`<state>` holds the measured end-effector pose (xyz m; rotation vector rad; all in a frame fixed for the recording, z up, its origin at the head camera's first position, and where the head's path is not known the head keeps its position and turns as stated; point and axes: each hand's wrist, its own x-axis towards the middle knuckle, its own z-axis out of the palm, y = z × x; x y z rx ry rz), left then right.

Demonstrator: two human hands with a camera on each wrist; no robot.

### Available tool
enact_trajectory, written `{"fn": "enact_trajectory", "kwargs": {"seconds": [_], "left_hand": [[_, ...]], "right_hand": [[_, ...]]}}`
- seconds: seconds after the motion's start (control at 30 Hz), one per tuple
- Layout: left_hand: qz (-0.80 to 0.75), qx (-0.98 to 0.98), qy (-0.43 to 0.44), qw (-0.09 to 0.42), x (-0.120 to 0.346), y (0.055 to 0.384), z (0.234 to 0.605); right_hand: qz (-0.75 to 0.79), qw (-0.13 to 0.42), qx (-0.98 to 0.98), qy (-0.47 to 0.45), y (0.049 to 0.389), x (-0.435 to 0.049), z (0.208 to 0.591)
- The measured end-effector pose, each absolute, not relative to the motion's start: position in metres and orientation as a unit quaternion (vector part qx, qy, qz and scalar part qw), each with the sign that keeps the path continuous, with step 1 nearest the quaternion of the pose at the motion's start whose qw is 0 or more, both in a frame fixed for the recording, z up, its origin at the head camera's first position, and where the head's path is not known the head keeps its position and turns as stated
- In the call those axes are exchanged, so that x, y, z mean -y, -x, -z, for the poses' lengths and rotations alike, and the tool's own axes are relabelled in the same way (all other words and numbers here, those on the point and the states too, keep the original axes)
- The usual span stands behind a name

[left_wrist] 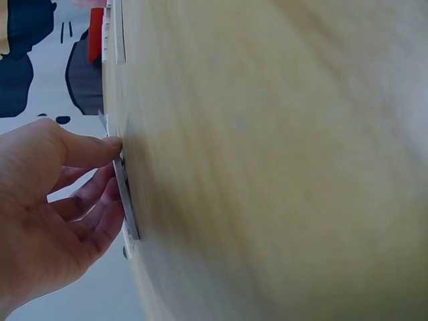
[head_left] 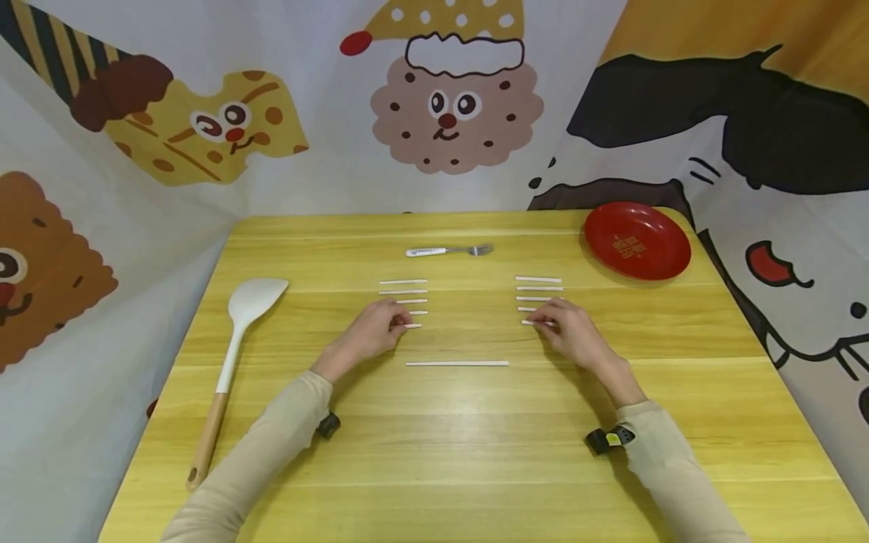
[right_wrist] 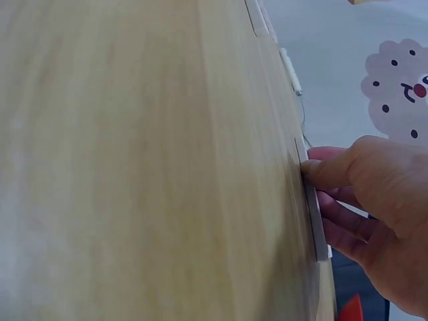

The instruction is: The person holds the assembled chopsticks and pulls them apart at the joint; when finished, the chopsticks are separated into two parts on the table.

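Observation:
Two columns of several short, thin white sticks lie on the wooden table, a left column (head_left: pixel 403 291) and a right column (head_left: pixel 538 288). My left hand (head_left: pixel 373 330) pinches the nearest stick of the left column (left_wrist: pixel 130 200) between thumb and fingers, low at the tabletop. On the other side, my right hand (head_left: pixel 577 335) pinches the nearest stick of the right column (right_wrist: pixel 314 221), thumb pressed against its side. Both hands partly hide the sticks beside them in the head view. A longer white stick (head_left: pixel 457 363) lies crosswise, nearer to me, between the two forearms.
A fork (head_left: pixel 448 251) with a white handle lies behind the columns. At the back right sits a red plate (head_left: pixel 658 256). A white spatula (head_left: pixel 234 339) with a wooden handle lies along the left side. Printed cloth (head_left: pixel 326 151) hangs behind the table (head_left: pixel 448 467).

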<state>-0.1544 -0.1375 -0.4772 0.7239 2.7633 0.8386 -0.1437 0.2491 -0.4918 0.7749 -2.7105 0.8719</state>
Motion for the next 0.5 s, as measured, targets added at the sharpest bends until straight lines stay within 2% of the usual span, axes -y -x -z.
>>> {"fn": "enact_trajectory", "kwargs": {"seconds": [0.5], "left_hand": [[-0.274, -0.926, -0.246, 0.077, 0.1375, 0.1509, 0.4745]], "right_hand": [[-0.298, 0.087, 0.915, -0.258, 0.1428, -0.2443, 0.4899]]}}
